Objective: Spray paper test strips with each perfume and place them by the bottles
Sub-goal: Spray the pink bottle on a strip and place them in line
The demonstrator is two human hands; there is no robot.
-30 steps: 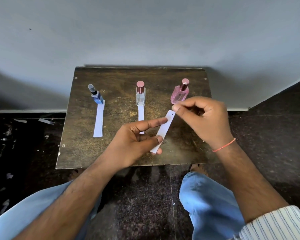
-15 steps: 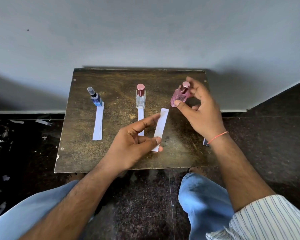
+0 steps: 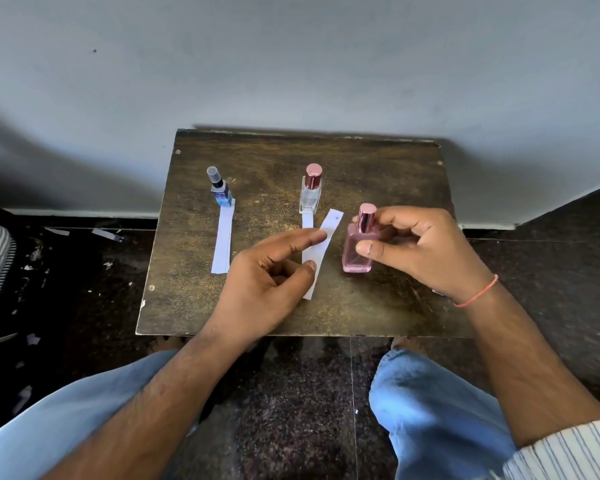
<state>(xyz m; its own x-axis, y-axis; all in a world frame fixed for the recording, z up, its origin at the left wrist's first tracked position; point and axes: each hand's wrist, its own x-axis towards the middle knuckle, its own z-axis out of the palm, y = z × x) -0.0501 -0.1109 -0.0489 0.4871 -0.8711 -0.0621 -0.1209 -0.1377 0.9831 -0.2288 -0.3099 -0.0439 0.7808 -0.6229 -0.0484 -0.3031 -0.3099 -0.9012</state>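
My left hand (image 3: 271, 282) pinches a white paper test strip (image 3: 326, 237) between thumb and forefinger, its free end pointing up and right. My right hand (image 3: 420, 251) grips the pink perfume bottle (image 3: 357, 251), capped and upright, just right of the strip. A blue bottle (image 3: 220, 190) stands at the back left of the small wooden table (image 3: 378, 306) with a strip (image 3: 222, 242) lying in front of it. A clear bottle with a rose cap (image 3: 310, 192) stands in the middle; the strip (image 3: 307, 223) in front of it is partly hidden by my left hand.
The table stands against a grey wall. My knees in blue trousers (image 3: 437, 410) are under its near edge. Paper scraps (image 3: 104, 233) lie on the dark floor at the left. A small piece of paper (image 3: 437, 292) peeks from under my right wrist.
My right hand let go of the strip's top end, reached to the pink bottle at the back right, and brought it forward beside the strip. My left hand kept holding the strip.
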